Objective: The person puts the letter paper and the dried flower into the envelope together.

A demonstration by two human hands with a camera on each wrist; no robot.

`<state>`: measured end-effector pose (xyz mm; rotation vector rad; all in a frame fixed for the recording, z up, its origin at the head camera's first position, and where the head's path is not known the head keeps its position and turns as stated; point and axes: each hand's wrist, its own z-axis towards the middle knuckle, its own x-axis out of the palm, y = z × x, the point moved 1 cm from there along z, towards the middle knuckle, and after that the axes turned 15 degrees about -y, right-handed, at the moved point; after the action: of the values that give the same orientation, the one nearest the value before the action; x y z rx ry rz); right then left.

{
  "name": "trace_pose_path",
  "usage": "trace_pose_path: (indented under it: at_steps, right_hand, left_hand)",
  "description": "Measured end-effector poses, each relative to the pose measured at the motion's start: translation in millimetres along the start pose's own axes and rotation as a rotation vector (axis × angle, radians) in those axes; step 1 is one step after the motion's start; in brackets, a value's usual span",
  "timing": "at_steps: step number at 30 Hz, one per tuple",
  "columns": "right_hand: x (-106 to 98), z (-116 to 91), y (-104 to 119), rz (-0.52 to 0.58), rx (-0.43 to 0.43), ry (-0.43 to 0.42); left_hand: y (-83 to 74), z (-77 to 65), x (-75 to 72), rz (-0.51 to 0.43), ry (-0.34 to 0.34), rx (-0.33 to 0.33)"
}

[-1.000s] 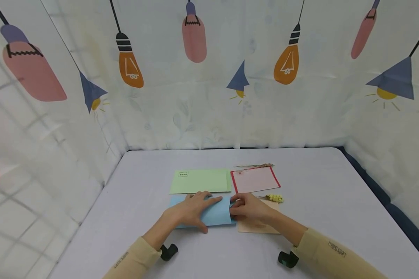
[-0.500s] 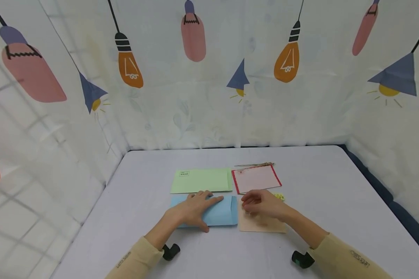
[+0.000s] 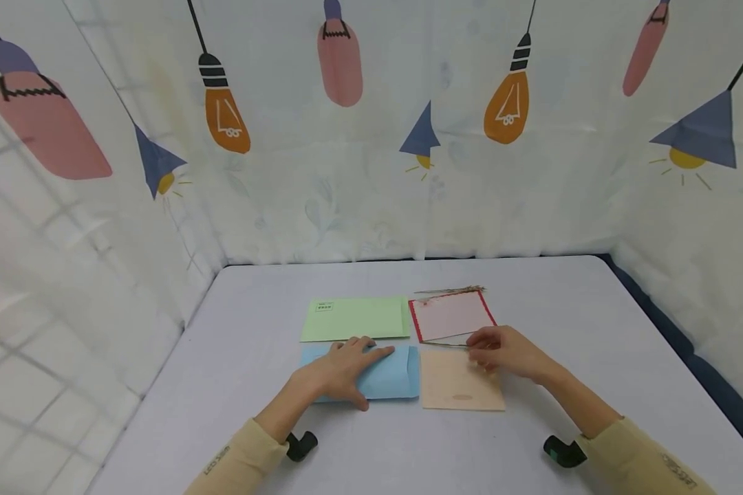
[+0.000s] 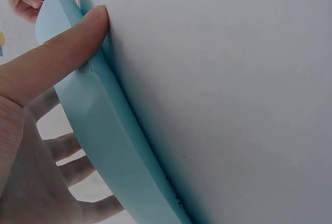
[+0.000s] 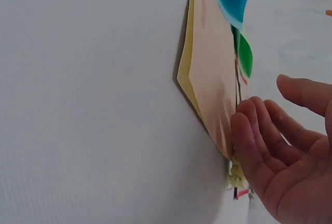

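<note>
My left hand (image 3: 343, 375) rests on the blue envelope (image 3: 391, 380), fingers spread over its top and thumb at its near edge. In the left wrist view the envelope (image 4: 104, 112) bulges slightly beside the thumb. My right hand (image 3: 510, 352) hovers over the far right corner of a beige card or envelope (image 3: 448, 385). Its fingers are loosely bent, and the thumb stands apart from them with nothing between. A thin stem (image 3: 444, 344) runs in beside this hand; its yellow flower head (image 5: 236, 175) shows in the right wrist view but is hidden behind the hand in the head view.
A light green envelope (image 3: 355, 320) lies behind the blue one. To its right is a pink card with a red border (image 3: 452, 317), with a dried sprig (image 3: 452, 290) along its far edge. All lie on a white-covered table (image 3: 254, 323).
My right hand has let go of the blue envelope's right end and moved right across the beige piece to the yellow flower. The envelope's end now lies flatter. My left hand has stayed put.
</note>
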<state>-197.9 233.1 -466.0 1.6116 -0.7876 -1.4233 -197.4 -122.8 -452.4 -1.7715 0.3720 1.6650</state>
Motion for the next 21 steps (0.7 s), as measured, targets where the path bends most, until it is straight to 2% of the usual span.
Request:
trace_pose_path:
  at_steps: [8,21]
  right_hand:
    - [-11,-5,-11,-0.141,-0.023,-0.047]
    - [-15,-4,-12,-0.328,-0.126,-0.137]
  left_hand:
    - [0.8,0.4,1.6,0.001,0.005,-0.015]
    - [-0.3,-0.1,1.3,-0.001,0.008,-0.024]
